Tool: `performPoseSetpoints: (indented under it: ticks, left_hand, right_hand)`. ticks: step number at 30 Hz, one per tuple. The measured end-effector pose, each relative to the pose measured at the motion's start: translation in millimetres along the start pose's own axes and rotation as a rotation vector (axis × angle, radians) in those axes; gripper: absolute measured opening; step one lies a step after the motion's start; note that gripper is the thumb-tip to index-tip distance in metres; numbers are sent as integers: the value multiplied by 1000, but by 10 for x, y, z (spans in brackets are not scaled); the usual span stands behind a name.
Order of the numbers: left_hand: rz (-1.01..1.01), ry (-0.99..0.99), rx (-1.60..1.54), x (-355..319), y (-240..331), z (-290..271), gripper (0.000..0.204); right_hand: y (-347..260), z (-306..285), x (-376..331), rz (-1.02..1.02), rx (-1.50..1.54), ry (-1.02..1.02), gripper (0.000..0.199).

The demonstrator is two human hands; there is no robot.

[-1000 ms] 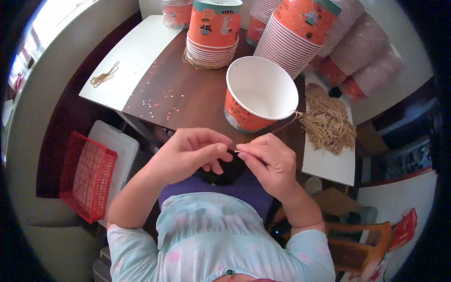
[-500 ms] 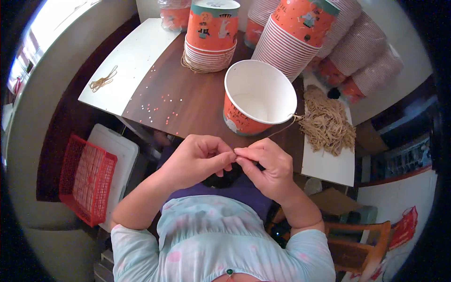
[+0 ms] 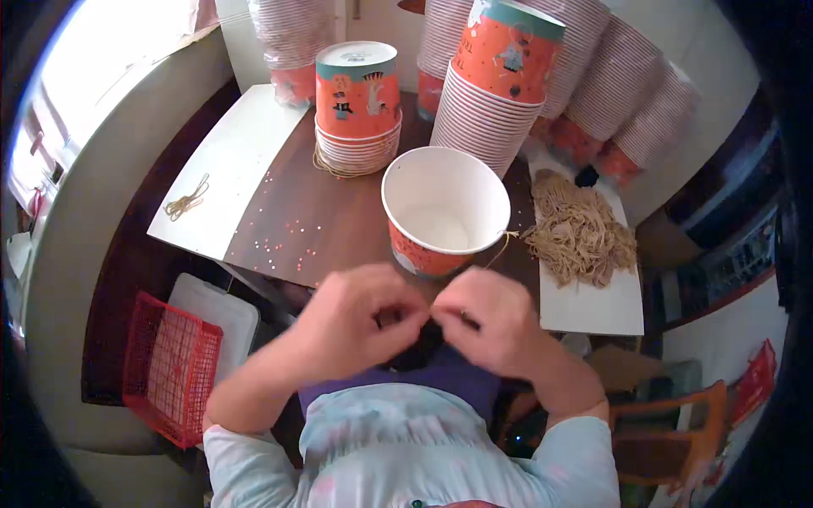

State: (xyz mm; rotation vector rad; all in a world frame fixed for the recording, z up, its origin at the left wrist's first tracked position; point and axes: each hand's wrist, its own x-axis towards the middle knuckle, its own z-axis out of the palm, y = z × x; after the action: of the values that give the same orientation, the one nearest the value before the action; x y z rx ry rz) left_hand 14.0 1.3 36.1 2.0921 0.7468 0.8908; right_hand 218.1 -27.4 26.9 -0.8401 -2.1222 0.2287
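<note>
Both hands, left hand [image 3: 356, 326] and right hand [image 3: 491, 326], are held together at the tabletop's [image 3: 330, 220] near edge, fingers pinched on a string [image 3: 500, 247] tied to the cup [image 3: 445, 212].

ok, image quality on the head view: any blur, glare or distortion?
Head view: both hands, left hand and right hand, are motion-blurred, while the open paper cup stays sharp; a blown-out bright patch sits at upper left; fisheye bends the table edge, and the corners are vignetted black.
</note>
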Motion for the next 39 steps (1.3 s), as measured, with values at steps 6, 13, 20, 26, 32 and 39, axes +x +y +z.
performPoseSetpoints:
  ticks: [6, 13, 20, 26, 32, 39]
  left_hand:
    - [-58, 409, 386, 1004, -666, -395, 29]
    - [-397, 11, 17, 1192, -992, -291, 37]
    - [-540, 204, -528, 480, -533, 98, 37]
    - [-535, 302, -593, 185, -517, 182, 28]
    - [-441, 339, -380, 136, -636, 215, 24]
    - [-401, 338, -294, 179, -657, 218, 20]
  right_hand:
    - [345, -429, 463, 515, 164, 25, 8]
    - [607, -563, 575, 642, 210, -63, 12]
    - [544, -448, 521, 573, 186, -254, 15]
    - [734, -138, 546, 402, 65, -450, 15]
    - [831, 45, 563, 382, 111, -450, 13]
    - [846, 99, 620, 382, 121, -442, 11]
